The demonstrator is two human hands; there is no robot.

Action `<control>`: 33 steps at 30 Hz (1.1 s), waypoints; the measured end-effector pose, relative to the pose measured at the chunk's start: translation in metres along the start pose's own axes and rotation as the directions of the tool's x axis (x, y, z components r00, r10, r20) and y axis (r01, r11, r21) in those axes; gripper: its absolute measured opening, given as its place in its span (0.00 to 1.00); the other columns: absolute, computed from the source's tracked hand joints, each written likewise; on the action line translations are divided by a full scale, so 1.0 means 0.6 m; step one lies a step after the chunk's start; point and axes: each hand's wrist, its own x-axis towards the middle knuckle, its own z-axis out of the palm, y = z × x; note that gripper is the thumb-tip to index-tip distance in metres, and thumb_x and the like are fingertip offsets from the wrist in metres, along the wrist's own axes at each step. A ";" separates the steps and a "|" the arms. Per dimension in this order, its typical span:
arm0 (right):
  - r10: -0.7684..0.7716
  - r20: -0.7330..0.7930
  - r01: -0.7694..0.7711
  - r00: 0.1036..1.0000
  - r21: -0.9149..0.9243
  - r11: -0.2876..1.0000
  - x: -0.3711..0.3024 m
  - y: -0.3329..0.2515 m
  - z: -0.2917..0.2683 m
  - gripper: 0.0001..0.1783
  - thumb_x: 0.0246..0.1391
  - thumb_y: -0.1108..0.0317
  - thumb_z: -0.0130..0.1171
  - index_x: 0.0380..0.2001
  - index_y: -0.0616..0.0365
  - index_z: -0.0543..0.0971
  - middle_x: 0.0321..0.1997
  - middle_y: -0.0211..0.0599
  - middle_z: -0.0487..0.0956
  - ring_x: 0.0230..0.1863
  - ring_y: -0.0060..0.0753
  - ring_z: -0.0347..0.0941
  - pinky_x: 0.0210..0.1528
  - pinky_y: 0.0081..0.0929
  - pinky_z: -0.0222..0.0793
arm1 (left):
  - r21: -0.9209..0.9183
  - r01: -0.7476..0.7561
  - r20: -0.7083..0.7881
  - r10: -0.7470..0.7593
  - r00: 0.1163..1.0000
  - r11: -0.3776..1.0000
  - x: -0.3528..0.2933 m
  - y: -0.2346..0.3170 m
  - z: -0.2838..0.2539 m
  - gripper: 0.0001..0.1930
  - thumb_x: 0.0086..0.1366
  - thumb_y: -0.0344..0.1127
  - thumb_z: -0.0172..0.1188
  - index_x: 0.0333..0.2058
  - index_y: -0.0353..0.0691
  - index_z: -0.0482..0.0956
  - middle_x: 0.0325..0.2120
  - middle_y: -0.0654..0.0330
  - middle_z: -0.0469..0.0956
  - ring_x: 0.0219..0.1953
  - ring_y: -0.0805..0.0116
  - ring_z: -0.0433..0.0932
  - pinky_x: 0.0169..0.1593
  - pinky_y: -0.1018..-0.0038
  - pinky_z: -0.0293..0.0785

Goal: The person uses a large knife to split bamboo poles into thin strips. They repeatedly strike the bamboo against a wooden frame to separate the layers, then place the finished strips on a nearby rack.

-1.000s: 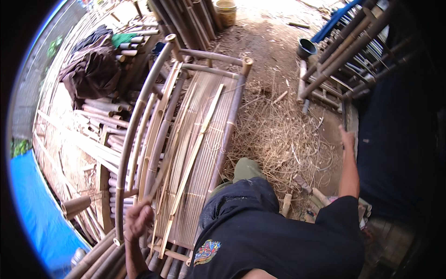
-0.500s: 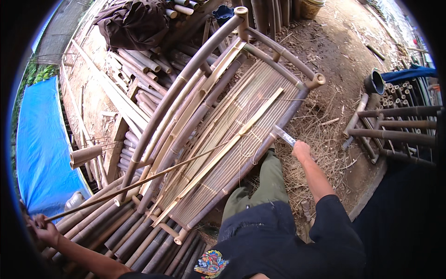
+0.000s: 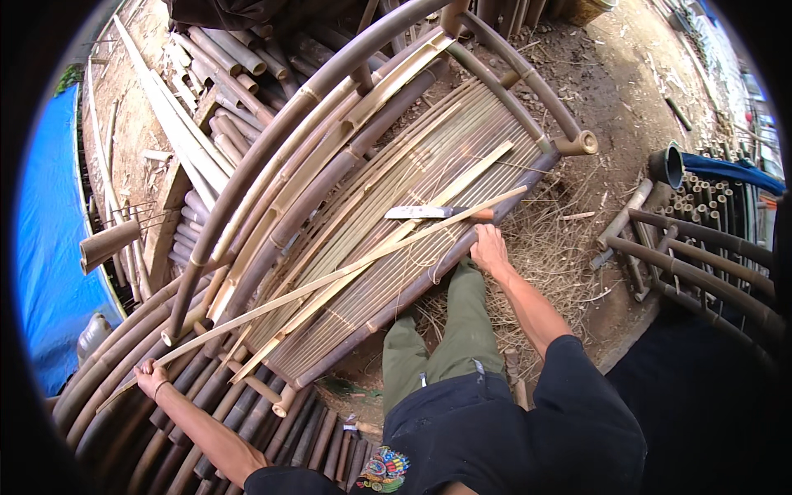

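While the bamboo worktop [image 3: 355,340] spans the middle of the view, the long bamboo strip [image 3: 289,300] lies diagonally across it; the knife [image 3: 417,212], carried in the right hand [image 3: 490,249] moments earlier, now lies on the worktop, so blade work appears suspended. Left hand [image 3: 150,379]: gripping the strip near its lower end. Right hand: just beside the knife; finger closure cannot be determined

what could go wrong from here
Moving the long bamboo strip in the left hand could jostle the knife lying on the slatted bamboo bench, perhaps toward the right hand near its handle. The strip might also catch on another strip lying there.
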 end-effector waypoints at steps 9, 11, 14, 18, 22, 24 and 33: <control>-0.523 -0.327 0.373 0.787 -0.423 0.826 -0.161 -0.175 -0.310 0.32 0.49 0.51 0.64 0.54 0.56 0.70 0.56 0.44 0.68 0.56 0.48 0.63 0.63 0.46 0.55 | -0.170 0.300 0.069 -0.293 0.954 0.939 0.068 -0.141 -0.096 0.18 0.71 0.35 0.51 0.21 0.46 0.58 0.11 0.69 0.53 0.09 0.78 0.52 0.12 0.82 0.53; -0.567 -0.040 0.525 0.823 -0.328 0.786 -0.151 -0.155 -0.324 0.26 0.49 0.53 0.65 0.47 0.56 0.74 0.47 0.42 0.74 0.50 0.46 0.68 0.58 0.45 0.59 | -0.186 0.373 0.139 -0.352 0.926 0.909 0.074 -0.140 -0.113 0.19 0.70 0.33 0.52 0.20 0.48 0.56 0.12 0.70 0.53 0.10 0.79 0.52 0.12 0.82 0.52; -0.502 0.311 0.564 0.807 -0.156 0.811 -0.161 -0.146 -0.332 0.15 0.48 0.57 0.67 0.30 0.57 0.79 0.26 0.40 0.77 0.30 0.43 0.74 0.39 0.39 0.69 | -0.031 0.196 0.216 -0.184 0.959 0.980 0.020 -0.156 -0.116 0.15 0.66 0.31 0.56 0.21 0.47 0.63 0.14 0.70 0.58 0.14 0.79 0.60 0.18 0.82 0.64; -0.488 0.406 0.469 0.773 0.153 0.870 -0.230 -0.239 -0.341 0.10 0.50 0.62 0.67 0.30 0.57 0.80 0.21 0.41 0.76 0.21 0.38 0.74 0.26 0.31 0.70 | 0.055 0.326 0.344 -0.325 0.881 0.944 -0.133 -0.192 -0.111 0.09 0.66 0.36 0.55 0.28 0.41 0.76 0.23 0.61 0.77 0.25 0.68 0.78 0.32 0.72 0.80; -0.503 0.634 0.319 0.588 0.389 0.864 -0.277 -0.379 -0.347 0.21 0.60 0.72 0.54 0.56 0.59 0.71 0.38 0.43 0.81 0.36 0.27 0.77 0.41 0.25 0.72 | 0.071 0.421 0.276 -0.423 0.863 0.904 -0.278 -0.267 -0.160 0.11 0.70 0.39 0.51 0.42 0.36 0.73 0.33 0.53 0.80 0.35 0.60 0.82 0.37 0.62 0.83; -0.414 0.807 0.140 0.422 0.393 0.909 -0.280 -0.436 -0.340 0.21 0.63 0.73 0.49 0.60 0.59 0.69 0.33 0.31 0.77 0.26 0.17 0.69 0.30 0.20 0.71 | 0.031 0.474 0.306 -0.459 0.834 0.880 -0.339 -0.299 -0.178 0.12 0.70 0.40 0.51 0.42 0.36 0.73 0.34 0.52 0.80 0.36 0.58 0.83 0.38 0.62 0.84; -0.609 0.793 -0.280 -0.016 0.581 0.764 -0.304 -0.640 -0.352 0.22 0.63 0.66 0.55 0.54 0.68 0.67 0.39 0.41 0.80 0.28 0.27 0.79 0.29 0.21 0.77 | -0.265 0.357 0.398 -0.236 0.887 0.896 -0.543 -0.275 -0.165 0.22 0.72 0.49 0.42 0.48 0.38 0.75 0.36 0.56 0.81 0.37 0.65 0.81 0.43 0.66 0.79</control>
